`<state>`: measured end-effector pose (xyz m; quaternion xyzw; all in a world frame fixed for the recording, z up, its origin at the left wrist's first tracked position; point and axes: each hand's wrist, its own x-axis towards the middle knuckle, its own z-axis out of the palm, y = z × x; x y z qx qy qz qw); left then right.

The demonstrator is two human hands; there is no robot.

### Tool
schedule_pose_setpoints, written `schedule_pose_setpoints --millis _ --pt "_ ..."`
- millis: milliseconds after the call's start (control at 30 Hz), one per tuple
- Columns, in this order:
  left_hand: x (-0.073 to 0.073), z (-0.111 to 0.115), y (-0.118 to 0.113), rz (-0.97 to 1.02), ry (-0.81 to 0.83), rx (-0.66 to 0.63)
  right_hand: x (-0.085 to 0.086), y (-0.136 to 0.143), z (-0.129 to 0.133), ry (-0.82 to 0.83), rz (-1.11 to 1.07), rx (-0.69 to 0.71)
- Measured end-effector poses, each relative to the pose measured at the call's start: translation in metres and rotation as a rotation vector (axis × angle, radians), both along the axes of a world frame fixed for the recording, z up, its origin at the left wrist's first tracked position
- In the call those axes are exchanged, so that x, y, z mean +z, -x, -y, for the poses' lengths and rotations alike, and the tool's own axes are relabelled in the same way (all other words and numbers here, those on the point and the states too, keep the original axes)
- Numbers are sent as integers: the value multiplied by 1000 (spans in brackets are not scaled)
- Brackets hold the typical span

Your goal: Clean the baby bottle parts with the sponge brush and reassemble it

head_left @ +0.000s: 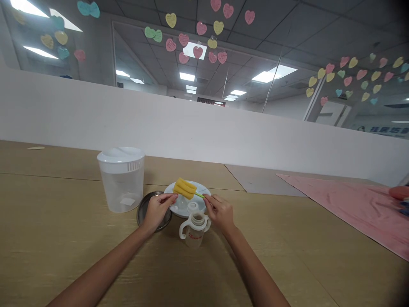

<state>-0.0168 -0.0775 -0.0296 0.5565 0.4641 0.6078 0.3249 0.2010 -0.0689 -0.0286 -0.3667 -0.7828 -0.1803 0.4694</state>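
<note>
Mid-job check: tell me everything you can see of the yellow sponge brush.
The sponge brush has a chunky yellow head, apparently foam, with lengthwise grooves, on a thin bright-green handle. It is held tilted, head toward the left and a little higher than the handle. The right hand pinches the handle; the left hand's fingertips appear to touch the head's lower left end. In view it overlaps the white plate. Whether it is wet cannot be told.

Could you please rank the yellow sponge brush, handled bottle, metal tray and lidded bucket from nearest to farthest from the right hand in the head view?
1. Yellow sponge brush: handle in the right hand.
2. Handled bottle: just left.
3. Metal tray: farther left.
4. Lidded bucket: farthest left.
</note>
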Motion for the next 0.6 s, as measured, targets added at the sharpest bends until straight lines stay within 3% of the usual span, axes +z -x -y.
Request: schedule_pose_setpoints --millis 200,433,600 --pt "2 1 -1 23 -16 -26 -3 -4 -6 -73 -89 -187" --pt "-2 1 1 -61 -166 -11 -7 -4 -10 -62 42 -109" --pt "-6 -3 5 -20 -149 -12 -9 -8 -14 87 113 -34"
